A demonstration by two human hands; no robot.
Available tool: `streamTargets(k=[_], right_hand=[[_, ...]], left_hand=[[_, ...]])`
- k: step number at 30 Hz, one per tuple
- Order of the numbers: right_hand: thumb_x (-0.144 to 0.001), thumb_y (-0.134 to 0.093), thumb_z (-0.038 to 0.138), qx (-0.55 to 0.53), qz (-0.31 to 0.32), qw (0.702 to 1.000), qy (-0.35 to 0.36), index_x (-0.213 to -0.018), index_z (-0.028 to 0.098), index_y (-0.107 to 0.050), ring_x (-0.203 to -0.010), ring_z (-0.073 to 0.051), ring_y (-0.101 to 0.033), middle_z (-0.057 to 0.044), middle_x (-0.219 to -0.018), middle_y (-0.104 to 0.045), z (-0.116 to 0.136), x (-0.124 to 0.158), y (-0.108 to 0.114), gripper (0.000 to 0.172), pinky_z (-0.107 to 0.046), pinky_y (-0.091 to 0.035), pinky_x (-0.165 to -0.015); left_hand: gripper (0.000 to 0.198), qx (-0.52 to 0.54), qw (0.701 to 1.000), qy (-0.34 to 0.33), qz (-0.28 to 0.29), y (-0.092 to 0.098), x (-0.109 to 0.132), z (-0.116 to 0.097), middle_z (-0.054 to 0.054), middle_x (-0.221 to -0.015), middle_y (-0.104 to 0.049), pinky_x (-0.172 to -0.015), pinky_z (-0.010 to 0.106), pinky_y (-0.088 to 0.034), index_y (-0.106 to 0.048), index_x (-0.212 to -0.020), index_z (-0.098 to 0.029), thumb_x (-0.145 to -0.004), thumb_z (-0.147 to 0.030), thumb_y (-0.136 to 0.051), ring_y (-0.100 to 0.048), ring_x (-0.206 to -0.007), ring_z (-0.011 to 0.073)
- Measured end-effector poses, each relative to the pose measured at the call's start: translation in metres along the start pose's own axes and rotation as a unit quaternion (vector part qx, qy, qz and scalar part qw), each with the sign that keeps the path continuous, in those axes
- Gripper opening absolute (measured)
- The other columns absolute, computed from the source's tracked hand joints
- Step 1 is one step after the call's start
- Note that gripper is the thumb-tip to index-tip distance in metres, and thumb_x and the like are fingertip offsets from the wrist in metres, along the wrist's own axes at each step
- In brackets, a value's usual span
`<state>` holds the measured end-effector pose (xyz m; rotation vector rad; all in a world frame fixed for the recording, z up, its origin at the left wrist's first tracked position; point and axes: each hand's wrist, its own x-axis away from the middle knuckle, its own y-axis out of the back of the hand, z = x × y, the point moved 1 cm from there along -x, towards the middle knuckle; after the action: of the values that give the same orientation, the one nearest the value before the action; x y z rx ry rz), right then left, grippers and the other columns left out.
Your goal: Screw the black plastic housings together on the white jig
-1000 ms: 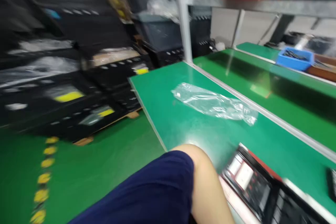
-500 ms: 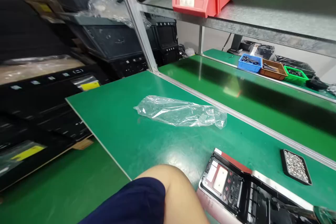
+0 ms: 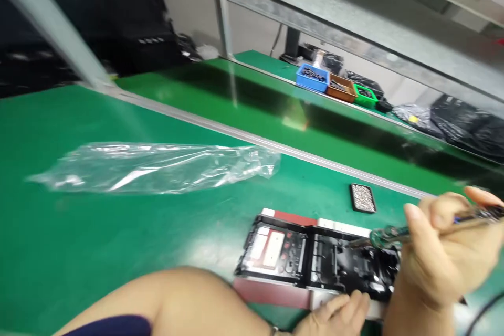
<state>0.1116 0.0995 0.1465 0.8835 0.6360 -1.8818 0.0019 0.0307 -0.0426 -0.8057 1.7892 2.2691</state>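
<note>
Half a second ago only the arm showed; now both hands are on the work. The left hand (image 3: 334,312) rests curled against the near edge of the open black device (image 3: 315,257) at the counter's (image 3: 79,241) near edge, while the right hand (image 3: 441,252) is clamped on a screwdriver (image 3: 389,233) — tip at the device. Beyond lie a small tray (image 3: 363,197) and a plastic bag (image 3: 157,165). Everything is motion-blurred; the left fingers are partly cut off.

The person wears a dark navy short sleeve (image 3: 114,324), seen at the frame's lower left; both hands, left hand (image 3: 334,315) and right hand (image 3: 444,252), are bare, without gloves.
</note>
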Motion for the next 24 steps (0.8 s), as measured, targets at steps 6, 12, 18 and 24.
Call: streamTargets(k=[6,12,18,24], right_hand=[[-0.090,-0.050,-0.001,0.005,0.032,0.999,0.001,-0.117,0.008,-0.025,-0.069,0.001,-0.037,-0.001,-0.079,-0.027,0.001,-0.003,-0.006,0.038,-0.006,-0.036,-0.065],[-0.091,-0.045,0.000,-0.009,0.046,0.999,-0.013,-0.121,0.014,-0.025,-0.069,0.002,-0.034,-0.002,-0.082,-0.027,0.001,0.000,-0.010,0.039,-0.004,-0.033,-0.062],[-0.091,-0.045,0.000,-0.031,0.054,0.998,0.008,-0.124,0.016,-0.028,-0.069,0.002,-0.033,-0.002,-0.082,-0.028,-0.003,-0.001,-0.010,0.040,-0.004,-0.031,-0.061],[-0.086,-0.044,-0.004,-0.032,0.054,0.998,0.011,-0.120,0.012,-0.025,-0.068,0.001,-0.034,-0.002,-0.079,-0.027,0.002,-0.006,-0.009,0.042,-0.006,-0.032,-0.062]], left_hand=[[0.016,0.001,0.993,-0.003,-0.121,0.011,-0.004,0.010,0.006,-0.114,-0.069,-0.117,0.044,-0.008,-0.066,-0.091,-0.020,-0.085,-0.031,-0.055,-0.056,-0.112,0.0202],[0.022,0.031,0.993,-0.004,-0.117,0.018,-0.005,0.014,0.011,-0.111,-0.069,-0.117,0.043,-0.008,-0.067,-0.091,-0.018,-0.081,-0.034,-0.056,-0.053,-0.115,0.0228],[0.032,0.043,0.994,-0.010,-0.101,0.017,-0.002,0.014,0.015,-0.118,-0.065,-0.117,0.043,-0.008,-0.066,-0.096,-0.017,-0.074,-0.040,-0.061,-0.045,-0.124,0.0256],[0.033,0.040,0.995,0.021,-0.083,0.020,-0.002,0.007,0.012,-0.123,-0.063,-0.119,0.043,-0.008,-0.068,-0.096,-0.019,-0.071,-0.040,-0.064,-0.049,-0.121,0.0240]])
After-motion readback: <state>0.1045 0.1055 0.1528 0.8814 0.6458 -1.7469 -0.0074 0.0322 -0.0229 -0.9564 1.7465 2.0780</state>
